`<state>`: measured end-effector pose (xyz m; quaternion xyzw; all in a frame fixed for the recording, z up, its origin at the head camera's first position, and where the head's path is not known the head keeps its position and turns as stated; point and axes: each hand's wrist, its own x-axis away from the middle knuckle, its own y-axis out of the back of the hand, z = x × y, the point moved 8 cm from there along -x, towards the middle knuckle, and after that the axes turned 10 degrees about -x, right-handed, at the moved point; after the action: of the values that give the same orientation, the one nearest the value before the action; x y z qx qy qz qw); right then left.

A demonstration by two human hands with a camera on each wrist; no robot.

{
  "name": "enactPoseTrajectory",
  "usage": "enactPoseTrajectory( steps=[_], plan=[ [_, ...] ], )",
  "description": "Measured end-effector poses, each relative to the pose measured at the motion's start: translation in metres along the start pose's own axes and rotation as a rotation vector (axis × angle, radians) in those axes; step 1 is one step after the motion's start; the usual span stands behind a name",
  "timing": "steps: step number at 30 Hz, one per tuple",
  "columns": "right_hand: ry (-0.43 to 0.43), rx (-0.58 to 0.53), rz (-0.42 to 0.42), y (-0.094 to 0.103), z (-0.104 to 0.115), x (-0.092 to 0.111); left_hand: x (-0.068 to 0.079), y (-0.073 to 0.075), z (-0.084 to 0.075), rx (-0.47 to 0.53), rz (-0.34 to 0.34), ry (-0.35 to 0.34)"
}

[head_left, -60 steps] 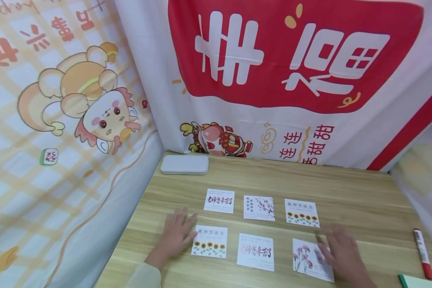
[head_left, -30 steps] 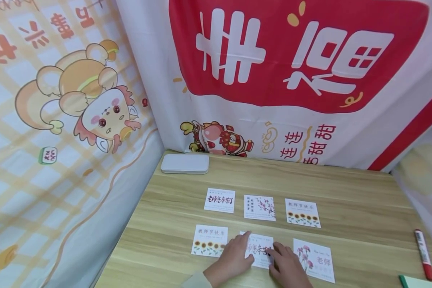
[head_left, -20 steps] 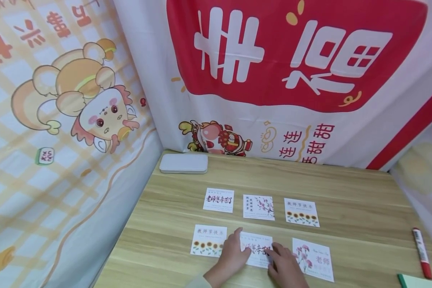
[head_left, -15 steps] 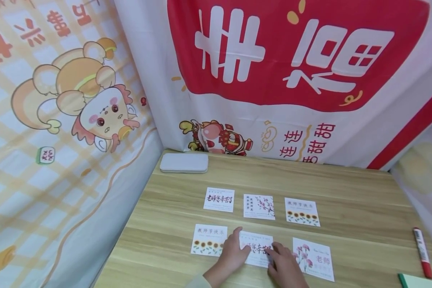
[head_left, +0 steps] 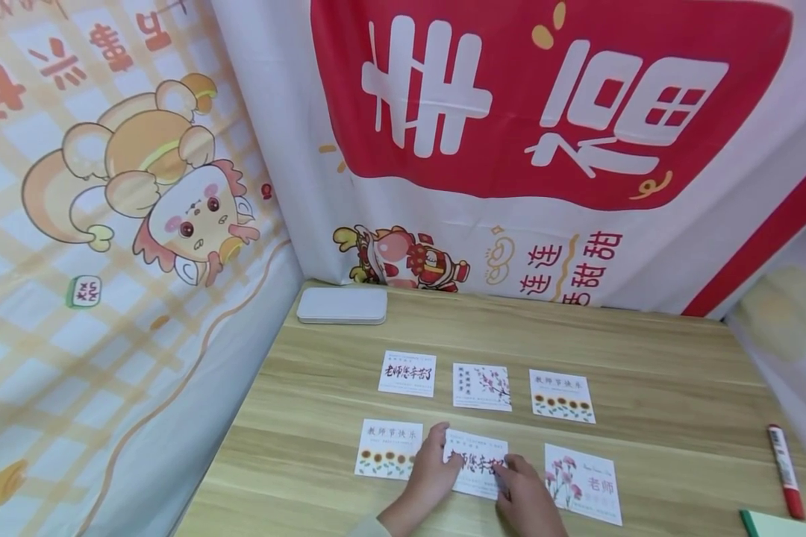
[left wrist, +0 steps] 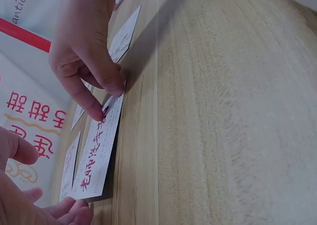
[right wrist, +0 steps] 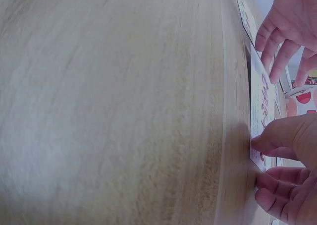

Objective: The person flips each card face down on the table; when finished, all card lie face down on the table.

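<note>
In the head view, a white greeting card with dark red brush lettering (head_left: 475, 464) lies in the middle of the nearer row. My left hand (head_left: 430, 473) holds its left edge, with the thumb over the card. At the opposite edge my right hand (head_left: 529, 496) pinches the card between thumb and fingers. The left wrist view shows a dark shadow under the card's near edge. Beside the left hand is a sunflower card (head_left: 388, 449), partly covered by it. A card with pink carnations (head_left: 583, 485) lies to the right of the right hand.
A farther row has a red-lettered card (head_left: 407, 373), a blossom-branch card (head_left: 481, 386) and another sunflower card (head_left: 562, 395). A white case (head_left: 342, 306) sits at the back left. On the right are a red and white marker (head_left: 786, 471) and a green-edged pad (head_left: 789, 524).
Both hands came inward from the outer cards to the middle near card and took its edges. Since then the card has shifted slightly and its glare has faded, so its lettering reads darker.
</note>
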<state>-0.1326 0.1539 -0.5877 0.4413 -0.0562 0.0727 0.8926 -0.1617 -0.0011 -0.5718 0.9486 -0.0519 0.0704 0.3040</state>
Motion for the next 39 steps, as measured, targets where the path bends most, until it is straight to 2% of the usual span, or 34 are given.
enactPoseTrajectory(
  steps=[4,8,12,16,20,26,28,33,36,39],
  plan=[
    [-0.024,-0.029,-0.008,0.001,0.0,0.0,-0.002,0.004,-0.002,0.015,-0.008,-0.019],
    [-0.019,-0.097,-0.056,0.005,0.0,0.002,-0.002,0.006,-0.006,0.029,-0.012,-0.058],
    [-0.031,-0.22,-0.086,0.006,-0.003,0.002,-0.001,0.008,-0.011,0.056,-0.016,-0.095],
    [-0.097,-0.35,-0.07,0.005,-0.008,0.001,0.001,0.01,-0.015,0.094,-0.014,-0.124],
    [-0.161,-0.473,-0.058,0.004,-0.011,0.001,0.002,0.011,-0.018,0.155,-0.022,-0.131],
    [-0.217,-0.585,-0.086,0.008,-0.01,0.005,0.002,0.013,-0.02,0.268,-0.051,-0.128],
    [-0.231,-0.674,-0.081,0.008,-0.009,0.006,0.002,0.012,-0.02,0.302,-0.05,-0.121],
    [-0.268,-0.934,-0.025,0.006,-0.005,0.007,0.001,0.005,-0.021,0.389,-0.01,-0.095],
    [-0.253,-1.006,0.011,0.007,-0.001,0.007,0.001,-0.001,-0.022,0.396,0.027,-0.103],
    [-0.236,-1.048,0.035,0.009,0.005,0.007,0.003,-0.009,-0.023,0.418,0.101,-0.109]
  ],
)
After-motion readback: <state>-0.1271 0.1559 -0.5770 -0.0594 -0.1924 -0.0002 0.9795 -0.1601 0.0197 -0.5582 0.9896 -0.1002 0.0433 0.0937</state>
